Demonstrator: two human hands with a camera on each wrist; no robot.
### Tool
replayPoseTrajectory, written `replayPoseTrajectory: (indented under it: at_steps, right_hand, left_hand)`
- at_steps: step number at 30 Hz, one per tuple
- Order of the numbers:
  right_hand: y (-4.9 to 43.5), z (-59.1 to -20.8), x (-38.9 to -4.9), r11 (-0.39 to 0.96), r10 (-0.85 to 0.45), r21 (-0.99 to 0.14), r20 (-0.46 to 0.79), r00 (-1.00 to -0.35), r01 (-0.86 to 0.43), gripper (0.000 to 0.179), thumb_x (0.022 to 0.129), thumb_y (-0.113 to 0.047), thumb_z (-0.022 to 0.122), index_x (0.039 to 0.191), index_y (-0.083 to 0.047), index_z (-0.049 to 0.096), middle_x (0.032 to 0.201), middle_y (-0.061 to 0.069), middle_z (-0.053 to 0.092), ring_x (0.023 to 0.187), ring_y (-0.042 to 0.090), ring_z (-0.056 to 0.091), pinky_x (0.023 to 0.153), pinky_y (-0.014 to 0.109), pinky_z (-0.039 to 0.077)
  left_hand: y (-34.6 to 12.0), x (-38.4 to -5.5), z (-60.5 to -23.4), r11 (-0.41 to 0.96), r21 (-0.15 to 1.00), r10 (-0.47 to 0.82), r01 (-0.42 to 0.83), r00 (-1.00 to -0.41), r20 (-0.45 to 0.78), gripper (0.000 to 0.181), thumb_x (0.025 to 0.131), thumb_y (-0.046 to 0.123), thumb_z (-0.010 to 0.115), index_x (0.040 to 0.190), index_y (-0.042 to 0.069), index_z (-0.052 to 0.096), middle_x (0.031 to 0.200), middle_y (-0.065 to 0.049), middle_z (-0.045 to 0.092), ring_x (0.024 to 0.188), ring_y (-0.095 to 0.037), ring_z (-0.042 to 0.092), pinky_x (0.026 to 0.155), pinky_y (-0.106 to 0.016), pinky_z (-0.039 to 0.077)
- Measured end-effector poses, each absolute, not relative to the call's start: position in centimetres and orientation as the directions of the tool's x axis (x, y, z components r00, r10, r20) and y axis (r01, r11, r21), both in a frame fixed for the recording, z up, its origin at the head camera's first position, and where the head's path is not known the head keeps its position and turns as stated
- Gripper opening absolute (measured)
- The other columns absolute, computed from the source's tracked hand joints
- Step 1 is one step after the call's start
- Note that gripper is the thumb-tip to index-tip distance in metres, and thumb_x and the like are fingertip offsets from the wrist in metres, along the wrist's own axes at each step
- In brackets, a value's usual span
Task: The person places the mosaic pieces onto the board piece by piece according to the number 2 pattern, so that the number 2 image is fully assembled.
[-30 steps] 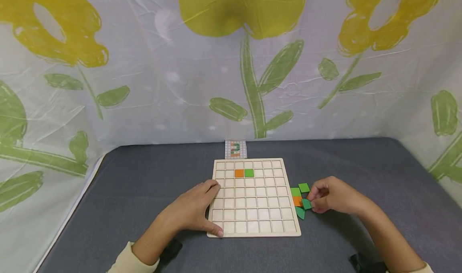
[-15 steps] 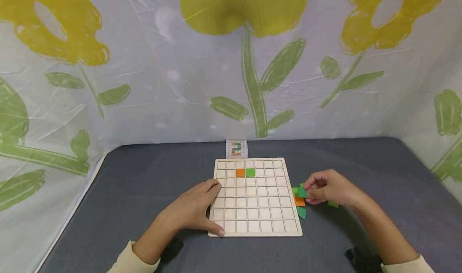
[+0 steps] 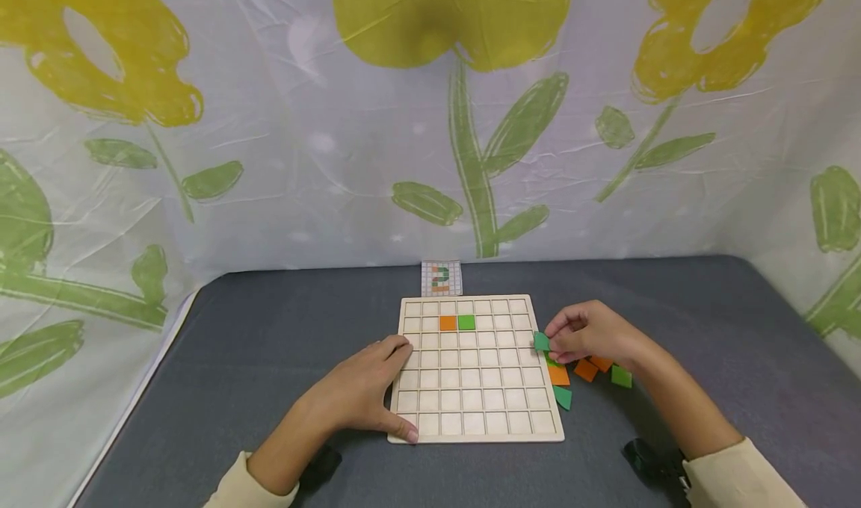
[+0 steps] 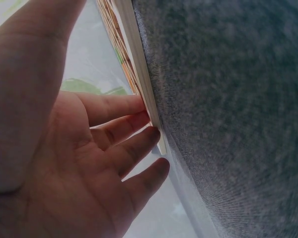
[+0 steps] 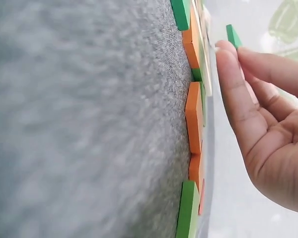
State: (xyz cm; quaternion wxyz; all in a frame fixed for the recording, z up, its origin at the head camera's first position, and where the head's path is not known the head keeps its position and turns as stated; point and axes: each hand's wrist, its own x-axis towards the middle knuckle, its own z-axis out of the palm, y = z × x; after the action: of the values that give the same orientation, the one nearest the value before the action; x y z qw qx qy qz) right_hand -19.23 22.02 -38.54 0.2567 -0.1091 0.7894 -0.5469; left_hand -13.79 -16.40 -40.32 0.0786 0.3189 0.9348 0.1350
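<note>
A pale wooden grid board (image 3: 471, 379) lies on the table, with an orange square tile (image 3: 448, 323) and a light green square tile (image 3: 466, 322) side by side in its second row from the far edge. My left hand (image 3: 366, 388) rests along the board's left edge, thumb at the near left corner. In the left wrist view, the fingers (image 4: 131, 148) lie nearly straight against the board's side. Between thumb and fingertips, my right hand (image 3: 588, 336) pinches a dark green tile (image 3: 541, 341) with a curved side, raised over the board's right edge. The right wrist view shows that tile (image 5: 233, 35) above the fingertips.
Right of the board lie an orange tile (image 3: 558, 375), a dark green curved tile (image 3: 563, 397), more orange tiles (image 3: 586, 370) and a light green square (image 3: 622, 376). A small printed pattern card (image 3: 442, 279) lies behind the board, before a flowered cloth backdrop (image 3: 303, 157).
My right hand has lifted the dark green tile from the loose pieces and carried it left and away from me to the board's right edge. My left hand has stayed in place.
</note>
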Motion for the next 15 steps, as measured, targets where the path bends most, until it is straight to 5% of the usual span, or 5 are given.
replayPoseTrajectory:
  at_steps: [15]
  right_hand:
    - [18.7, -38.4, -21.9, 0.368, -0.418, -0.911, -0.341, -0.842, 0.187, 0.016, 0.092, 0.005, 0.067, 0.106, 0.012, 0.066, 0.091, 0.017, 0.070, 0.082, 0.029, 0.072, 0.077, 0.040, 0.059]
  left_hand:
    - [-16.5, -13.8, -40.3, 0.756, 0.299, 0.624, 0.583, -0.779, -0.060, 0.124, 0.063, 0.078, 0.078, 0.150, -0.003, 0.041, 0.149, -0.016, 0.041, 0.135, -0.033, 0.043, 0.108, -0.048, 0.039]
